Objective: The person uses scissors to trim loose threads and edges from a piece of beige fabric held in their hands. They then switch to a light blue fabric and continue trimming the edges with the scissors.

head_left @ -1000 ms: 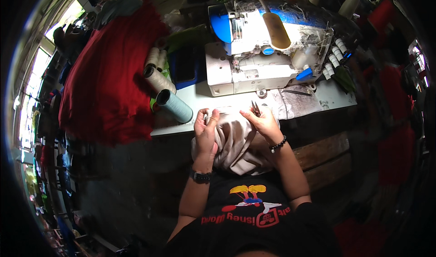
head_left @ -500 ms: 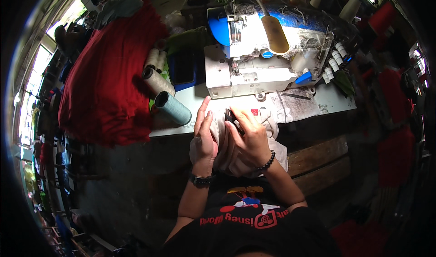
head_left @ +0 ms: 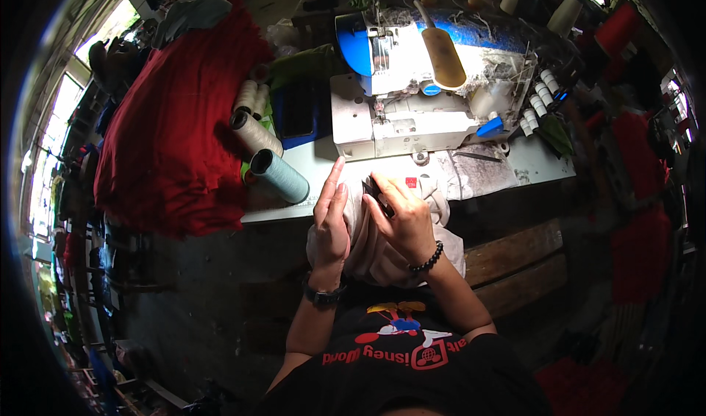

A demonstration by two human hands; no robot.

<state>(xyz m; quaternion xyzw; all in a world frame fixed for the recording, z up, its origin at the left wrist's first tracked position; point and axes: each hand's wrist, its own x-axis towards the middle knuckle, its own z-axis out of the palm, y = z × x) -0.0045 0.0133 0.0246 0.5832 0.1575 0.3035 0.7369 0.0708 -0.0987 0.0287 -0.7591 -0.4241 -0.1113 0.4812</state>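
A light beige fabric piece (head_left: pixel 368 258) is bunched over my lap and the front edge of the white table. My left hand (head_left: pixel 331 221) rests against its left side, fingers stretched out and pointing away from me. In my right hand (head_left: pixel 409 223) is a small black tool (head_left: pixel 372 189), held between thumb and fingers over the fabric; its lower part is hidden by the hand, so its exact kind is unclear. A small red label (head_left: pixel 410 182) shows on pale cloth just beyond the right hand.
A lint-covered white and blue sewing machine (head_left: pixel 412 133) stands beyond my hands under a lamp (head_left: pixel 444 57). To the left are a light-blue thread cone (head_left: pixel 281 177), a cream cone (head_left: pixel 256 133) and a big red fabric pile (head_left: pixel 176 122). A wooden bench (head_left: pixel 515 265) lies at right.
Both hands stay in nearly the same place over the fabric. The fingers of my right hand have shifted very slightly around the black tool.
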